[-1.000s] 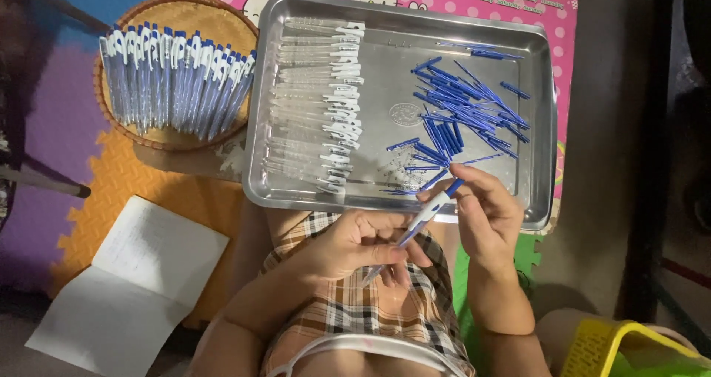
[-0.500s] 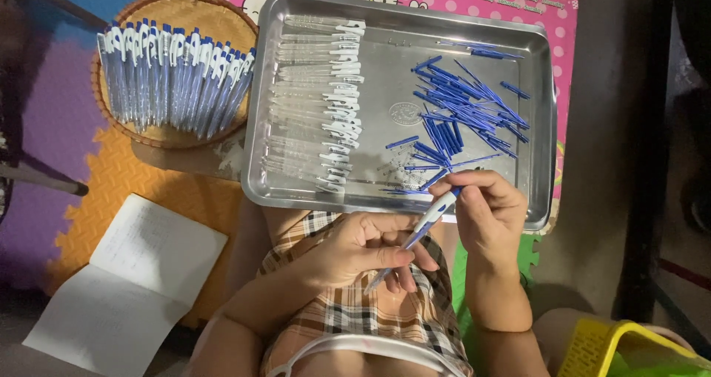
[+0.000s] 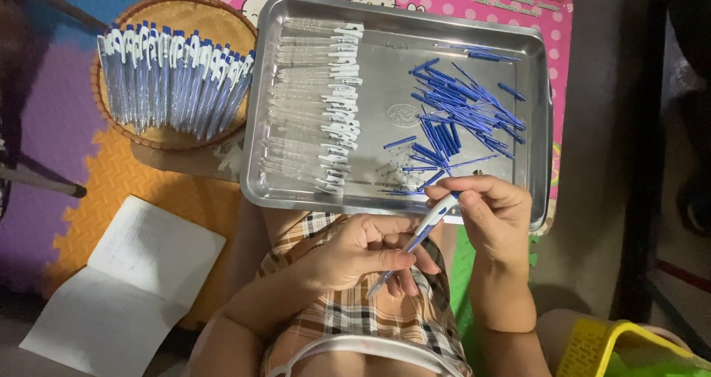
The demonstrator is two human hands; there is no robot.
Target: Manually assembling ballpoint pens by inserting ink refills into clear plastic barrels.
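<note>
The pen's (image 3: 415,242) middle is hidden under the left hand (image 3: 363,251); its top sits behind right fingertips (image 3: 468,198). At five o'clock, a yellow basket (image 3: 592,347) is cut off by the edge. Small clear bits by the refills (image 3: 459,114) are too tiny to tell.

Slim blue-and-white plastic pen (image 3: 415,242) – held by both hands: left hand (image 3: 363,252) grips lower barrel, right hand (image 3: 492,214) pinches top end. Rect. steel tray (image 3: 385,114) just above – clear pen barrels w/ white clips (image 3: 318,110) at left, loose blue refills (image 3: 459,118) at right. Round wicker basket (image 3: 178,21) w/ finished pens; open white notebook (image 3: 122,288) lower left.
</note>
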